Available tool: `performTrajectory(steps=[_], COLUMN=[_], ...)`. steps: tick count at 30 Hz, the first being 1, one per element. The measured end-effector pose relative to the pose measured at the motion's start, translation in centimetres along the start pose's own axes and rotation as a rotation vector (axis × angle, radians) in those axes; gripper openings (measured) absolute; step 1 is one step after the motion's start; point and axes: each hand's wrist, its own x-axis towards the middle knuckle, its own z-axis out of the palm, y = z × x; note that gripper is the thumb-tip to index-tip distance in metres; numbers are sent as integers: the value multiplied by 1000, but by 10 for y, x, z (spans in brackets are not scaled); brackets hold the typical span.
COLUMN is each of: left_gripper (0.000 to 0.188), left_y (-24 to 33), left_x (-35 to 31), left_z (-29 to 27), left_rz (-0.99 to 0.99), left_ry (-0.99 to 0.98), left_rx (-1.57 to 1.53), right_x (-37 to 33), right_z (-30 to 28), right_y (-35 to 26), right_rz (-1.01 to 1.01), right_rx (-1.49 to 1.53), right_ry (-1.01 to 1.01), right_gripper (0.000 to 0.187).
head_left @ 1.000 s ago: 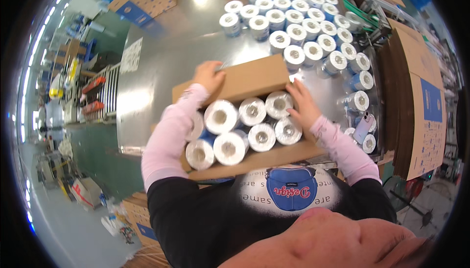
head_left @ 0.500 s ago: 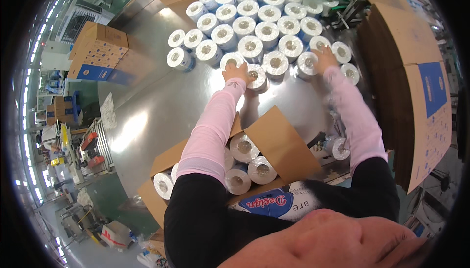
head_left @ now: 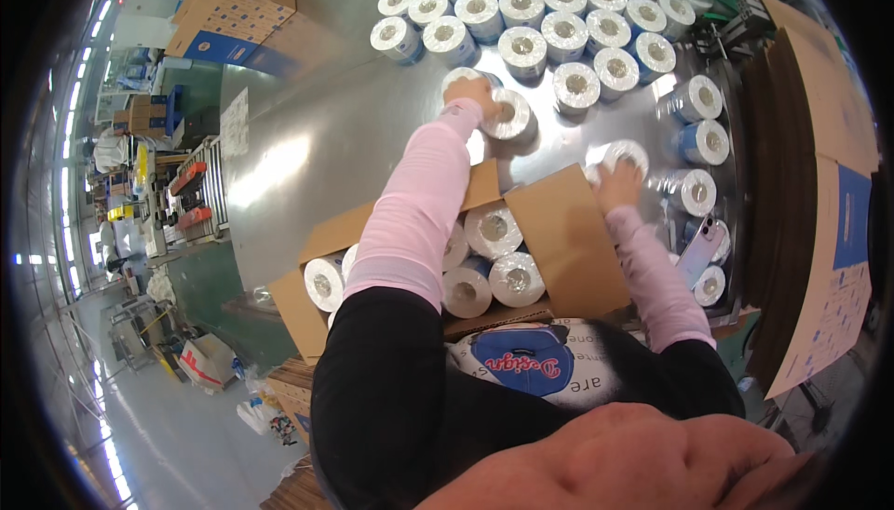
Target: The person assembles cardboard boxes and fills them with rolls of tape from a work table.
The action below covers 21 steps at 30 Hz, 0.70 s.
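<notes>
Shrink-wrapped white paper rolls with blue printing stand grouped (head_left: 521,47) on the metal table. My left hand (head_left: 472,97) closes over two of them, a nearer paper roll (head_left: 510,119) and a farther one (head_left: 459,75) mostly covered by my fingers. Both have a gap between them and the group. Closer to me, my right hand (head_left: 618,190) grips another paper roll (head_left: 626,155) from above, beside a raised box flap. In front of my body sits an open cardboard box (head_left: 573,231), where several paper rolls (head_left: 494,229) lie; my left forearm hides part of it.
Several rolls (head_left: 698,191) line the table's right side, with a phone (head_left: 700,251) among them. Stacked flat cartons (head_left: 787,184) rise at the far right. A cardboard box (head_left: 237,12) stands at the back left, and a white sheet (head_left: 235,122) lies on the table's left edge.
Both hands have drawn rolls out of the group toward me and the open box. The right hand's roll is now near the flap. The whole view has shifted too.
</notes>
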Motion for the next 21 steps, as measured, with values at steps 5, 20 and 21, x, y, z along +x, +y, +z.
performTrajectory(steps=[5, 20, 21], left_gripper=[26, 40, 53], left_y=[-4, -94, -92], left_x=[-18, -375, -376], left_z=[-63, -83, -74], left_rz=[253, 618, 719], left_ry=[101, 119, 180], left_rx=[-1141, -251, -210], right_x=[-56, -107, -116], right_z=[133, -268, -240], right_y=[53, -181, -192], right_rz=[-32, -1203, -1208], right_rx=[145, 30, -103], right_ry=[354, -96, -77], right_gripper=[37, 27, 23])
